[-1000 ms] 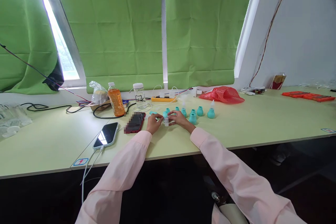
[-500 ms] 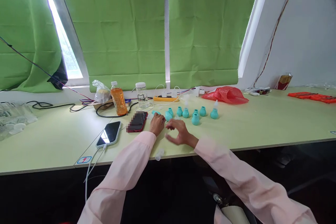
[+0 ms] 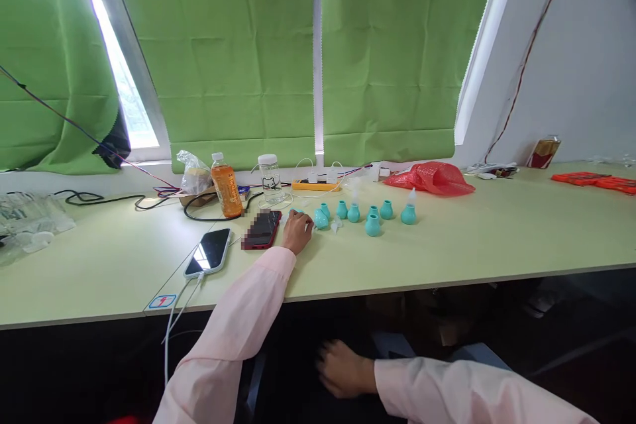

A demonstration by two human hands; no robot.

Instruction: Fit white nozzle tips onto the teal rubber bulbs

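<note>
My left hand [image 3: 298,233] rests on the table with its fingers curled down and closed; whatever they hold, if anything, is hidden. Just beyond its fingertips a teal piece [image 3: 297,211] is partly covered. To its right lies a tipped teal rubber bulb [image 3: 320,219], with a small clear plastic piece [image 3: 336,224] close by. Several more teal bulbs [image 3: 372,225] stand farther right, and one of them [image 3: 408,214] carries a clear pointed tip. Below the table's front edge is my right hand [image 3: 345,369], curled, its fingers smeared by motion.
Left of my left hand lie a red-edged phone [image 3: 263,229] and a white-cased phone [image 3: 209,253] on a cable. Behind stand an orange drink bottle [image 3: 227,187], a clear jar [image 3: 269,180] and a yellow power strip [image 3: 316,186]. Red bubble wrap [image 3: 431,179] lies back right.
My right hand has dropped from beside my left hand to below the table edge. The clear plastic piece near the front edge is no longer there. My left hand has stayed in place.
</note>
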